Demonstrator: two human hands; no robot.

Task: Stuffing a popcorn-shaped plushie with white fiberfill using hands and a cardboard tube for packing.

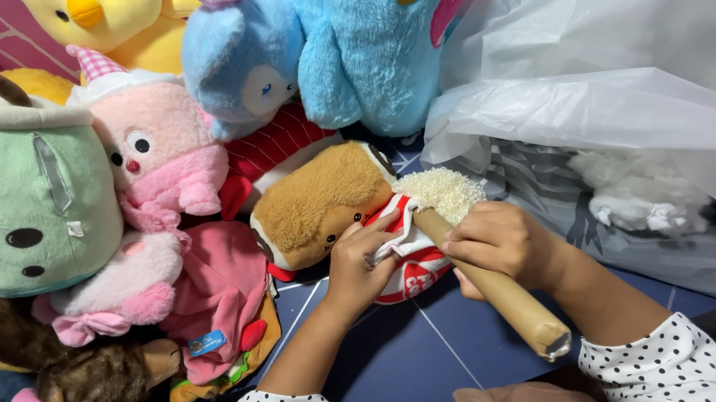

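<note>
Brown plush toy [322, 200]: laid on the blue floor [410, 355] among piled stuffed animals, its red-and-white shirt [409, 266] opened.
Left hand [356, 263]: closed on the shirt's edge, pinching the fabric.
Right hand [500, 244]: clenched around a cardboard tube [510, 300], by which cream stuffing [444, 192] is pressed into the toy.
Clear plastic bag [614, 103]: spread at the right, white filling [641, 193] seen beneath it.

Bright, even, soft light from above; faint shadows under the forearms on the dark floor [410, 355]. Mild glare on the plastic bag [619, 67]. Sharp throughout; slight wide-angle stretch at edges.
</note>
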